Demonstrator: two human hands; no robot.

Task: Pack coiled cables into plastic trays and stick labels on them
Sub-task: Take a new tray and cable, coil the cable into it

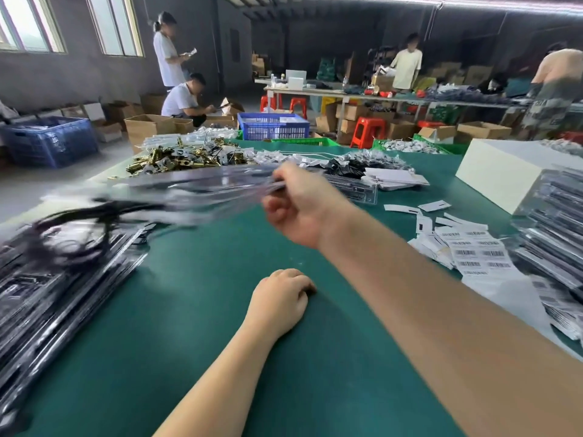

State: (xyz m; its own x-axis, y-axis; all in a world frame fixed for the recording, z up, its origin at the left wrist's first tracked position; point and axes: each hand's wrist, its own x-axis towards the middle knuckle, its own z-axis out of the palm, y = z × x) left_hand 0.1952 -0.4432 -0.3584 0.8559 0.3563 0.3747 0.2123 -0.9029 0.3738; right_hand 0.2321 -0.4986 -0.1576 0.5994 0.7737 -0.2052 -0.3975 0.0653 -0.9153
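Observation:
My right hand [299, 206] reaches out over the green table [220, 342] and pinches the edge of a clear plastic tray [195, 190], which is blurred by motion and hangs above the table toward the left. A black cable coil shows through the tray at its left end. Below that end lies a stack of packed trays [56, 294] at the table's left side. My left hand [280, 298] rests on the table with its fingers curled under, holding nothing. Barcode label sheets [479, 257] lie to the right.
More packed trays [555, 234] are stacked at the right by a white box [504, 171]. Brass parts [170, 160], bagged pieces and card inserts [394, 178] cover the far side. Several people work among crates, cartons and red stools beyond.

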